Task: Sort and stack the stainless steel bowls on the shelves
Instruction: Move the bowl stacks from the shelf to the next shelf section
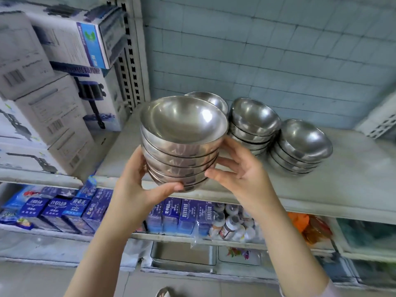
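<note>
A stack of several nested stainless steel bowls is held up in front of the white shelf, just above its front edge. My left hand grips the stack from the left and below, thumb under the bottom bowl. My right hand holds its right side with fingers curled against the rims. Behind it on the shelf stands another bowl stack, mostly hidden. Two more stacks stand to the right: a middle bowl stack and a right bowl stack.
White cardboard boxes are piled on the shelf to the left, beside a perforated upright post. The lower shelf holds blue cartons, small bottles and metal trays. A tiled wall backs the shelf.
</note>
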`<state>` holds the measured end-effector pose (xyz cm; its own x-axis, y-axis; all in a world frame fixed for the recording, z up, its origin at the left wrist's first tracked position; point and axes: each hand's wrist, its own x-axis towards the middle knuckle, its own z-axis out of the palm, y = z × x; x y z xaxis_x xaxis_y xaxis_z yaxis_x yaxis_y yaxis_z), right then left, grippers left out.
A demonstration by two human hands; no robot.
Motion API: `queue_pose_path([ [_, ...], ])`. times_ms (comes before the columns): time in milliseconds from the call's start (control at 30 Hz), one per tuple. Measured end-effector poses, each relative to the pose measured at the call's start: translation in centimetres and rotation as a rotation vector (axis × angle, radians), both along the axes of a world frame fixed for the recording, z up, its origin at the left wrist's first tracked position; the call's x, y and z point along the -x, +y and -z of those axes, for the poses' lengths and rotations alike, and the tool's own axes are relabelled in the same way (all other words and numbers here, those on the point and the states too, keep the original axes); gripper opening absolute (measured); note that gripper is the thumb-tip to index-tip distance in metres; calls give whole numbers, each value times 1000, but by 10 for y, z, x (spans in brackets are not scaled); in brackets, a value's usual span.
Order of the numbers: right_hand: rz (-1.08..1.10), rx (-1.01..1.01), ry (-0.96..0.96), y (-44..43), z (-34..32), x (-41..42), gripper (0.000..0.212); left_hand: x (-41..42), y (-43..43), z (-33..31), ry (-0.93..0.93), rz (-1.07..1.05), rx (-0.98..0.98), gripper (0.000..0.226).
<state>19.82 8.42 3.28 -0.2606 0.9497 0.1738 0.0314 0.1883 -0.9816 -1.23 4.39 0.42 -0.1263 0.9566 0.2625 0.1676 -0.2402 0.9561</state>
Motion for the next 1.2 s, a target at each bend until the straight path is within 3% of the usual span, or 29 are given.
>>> queue_pose_path([
  [367,251,-59,26,-92,-18,-210,70,-208,-35,-18,-1,300,-19,94],
  [667,546,-73,-41,-163,-26,-381,72,-394,-47,-24,-42,601,55,70],
  [833,645,-69,-19,-164,-16,-447,63,-470,-29,-22,-9,672,72,69],
  [1200,753,-26,-48,-105,-4,-601,70,-643,60,-7,6,863,67,77],
])
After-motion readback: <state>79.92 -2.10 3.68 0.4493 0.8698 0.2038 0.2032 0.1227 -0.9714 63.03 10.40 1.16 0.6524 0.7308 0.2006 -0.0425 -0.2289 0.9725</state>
